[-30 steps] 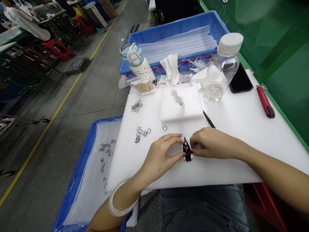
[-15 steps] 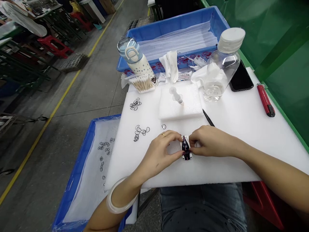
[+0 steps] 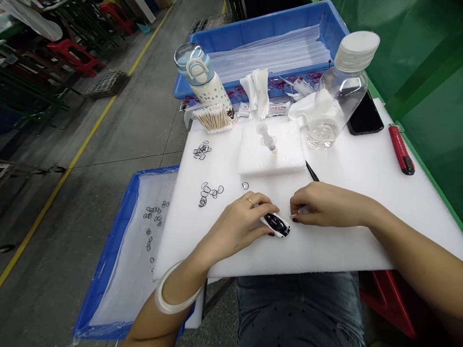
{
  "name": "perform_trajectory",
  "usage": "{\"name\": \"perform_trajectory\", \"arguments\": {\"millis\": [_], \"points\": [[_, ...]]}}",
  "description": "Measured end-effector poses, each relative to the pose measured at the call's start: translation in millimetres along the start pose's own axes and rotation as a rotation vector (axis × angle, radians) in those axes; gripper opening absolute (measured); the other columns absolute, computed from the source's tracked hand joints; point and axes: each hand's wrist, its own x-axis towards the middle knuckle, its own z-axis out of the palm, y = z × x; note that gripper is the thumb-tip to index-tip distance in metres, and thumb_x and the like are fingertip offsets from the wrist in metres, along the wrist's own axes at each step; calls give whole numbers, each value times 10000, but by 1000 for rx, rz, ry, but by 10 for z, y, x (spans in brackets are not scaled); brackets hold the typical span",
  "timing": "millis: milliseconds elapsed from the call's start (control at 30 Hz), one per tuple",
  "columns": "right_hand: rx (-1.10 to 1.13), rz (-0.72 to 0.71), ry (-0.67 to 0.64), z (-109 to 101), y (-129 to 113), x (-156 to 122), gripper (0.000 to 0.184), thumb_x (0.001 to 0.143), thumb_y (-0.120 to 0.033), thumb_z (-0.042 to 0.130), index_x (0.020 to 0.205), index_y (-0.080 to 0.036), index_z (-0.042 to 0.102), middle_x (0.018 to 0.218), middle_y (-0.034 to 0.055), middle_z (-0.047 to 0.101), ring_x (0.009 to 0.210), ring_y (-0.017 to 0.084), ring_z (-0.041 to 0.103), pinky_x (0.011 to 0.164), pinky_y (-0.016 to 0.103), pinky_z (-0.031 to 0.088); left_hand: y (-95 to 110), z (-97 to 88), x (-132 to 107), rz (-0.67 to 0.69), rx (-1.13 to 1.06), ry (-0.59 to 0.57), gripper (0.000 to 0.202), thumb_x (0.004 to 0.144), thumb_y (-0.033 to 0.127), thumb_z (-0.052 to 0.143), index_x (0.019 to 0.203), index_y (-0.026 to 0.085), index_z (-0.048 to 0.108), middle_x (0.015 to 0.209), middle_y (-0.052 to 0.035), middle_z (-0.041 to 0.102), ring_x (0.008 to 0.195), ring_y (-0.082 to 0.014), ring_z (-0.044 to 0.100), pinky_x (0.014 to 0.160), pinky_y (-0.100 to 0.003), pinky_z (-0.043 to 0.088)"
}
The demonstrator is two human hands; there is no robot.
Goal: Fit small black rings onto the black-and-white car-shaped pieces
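Note:
My left hand (image 3: pixel 241 222) grips a small black and white oval part (image 3: pixel 277 225) that lies tilted on the white foam sheet (image 3: pixel 354 241). My right hand (image 3: pixel 325 205) rests on the foam just right of the part, fingers curled around something small and white; what it is I cannot tell. Black tweezers (image 3: pixel 311 172) poke out from behind the right hand. Small black rings (image 3: pixel 210 193) lie left of my left hand, one single ring (image 3: pixel 245 185) just above it.
A foam block (image 3: pixel 285 152) carries a syringe (image 3: pixel 267 137). Behind it stand cotton swabs (image 3: pixel 213 119), a water bottle (image 3: pixel 204 82), a clear bottle (image 3: pixel 336 91), a phone (image 3: pixel 365 118) and a red knife (image 3: pixel 401 148). Blue bins sit behind (image 3: pixel 253 29) and lower left (image 3: pixel 108 270).
My hands have come apart. The left hand has turned the small part from upright to a slant and drawn it slightly left; the right hand has let go of it.

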Motion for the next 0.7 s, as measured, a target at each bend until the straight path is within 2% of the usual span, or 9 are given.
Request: {"name": "perform_trajectory", "arguments": {"millis": [67,200,400,700], "points": [[1,-8,22,14,-14,32,148,882,-261,589,864,-175,708,792,15,684,679,126,550,608,263,360,-11,4,-2,-19,-1,20,303,829,275,738,1108,205,643,1050,-69,646,967,-239,609,814,-384,537],[1,-16,42,44,-38,97,166,890,-314,613,868,-184,715,750,5,665,633,114,513,574,261,323,-32,-9,-13,-14,-66,20,316,826,330,740,1100,208,643,1056,-54,640,971,-224,597,840,-363,516],[-8,-4,96,83,-60,127,158,884,-308,621,850,-190,719,736,-1,663,622,111,504,575,256,311,-42,-37,-21,-38,-111,-18,261,884,304,679,1113,185,641,1062,-56,628,972,-216,583,848,-359,498],[-26,23,113,104,-74,143,136,870,-298,639,844,-197,725,750,-5,679,628,110,519,589,256,318,-43,-18,-17,-25,-95,-6,229,902,250,652,1119,178,636,1063,-62,615,974,-220,576,845,-368,498]]}}
